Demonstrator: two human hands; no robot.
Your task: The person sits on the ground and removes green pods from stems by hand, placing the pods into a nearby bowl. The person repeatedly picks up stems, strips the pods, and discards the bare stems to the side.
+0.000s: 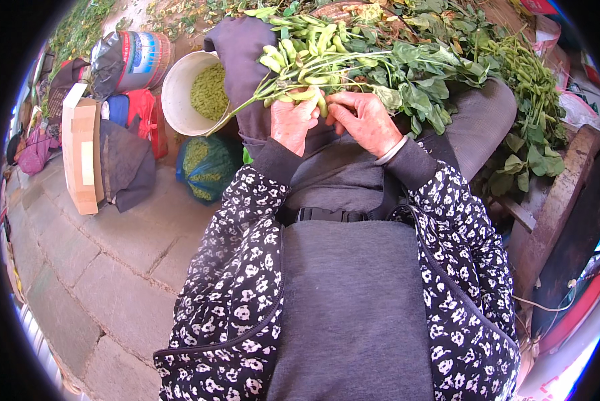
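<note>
My left hand (292,123) is closed around soybean pods and the lower part of a green soybean stalk (250,103), whose bare end sticks out to the left. One plump pod (322,106) hangs beside my left thumb. My right hand (367,120) is just right of that pod, thumb and forefinger pinched together; whether something small sits between them is hidden. More pods (325,37) and leafy stems (415,75) lie across my lap. Left of my knee, a white bucket (174,100) stands with shelled green soybeans (209,92) inside.
A blue plastic bag (205,170) of green contents rests below the bucket. Further left are a cardboard box (84,155), a dark cloth (124,165), red bags (144,115) and a printed sack (139,60). Pod-laden plants (520,75) pile up at right, near a wooden stool (555,200).
</note>
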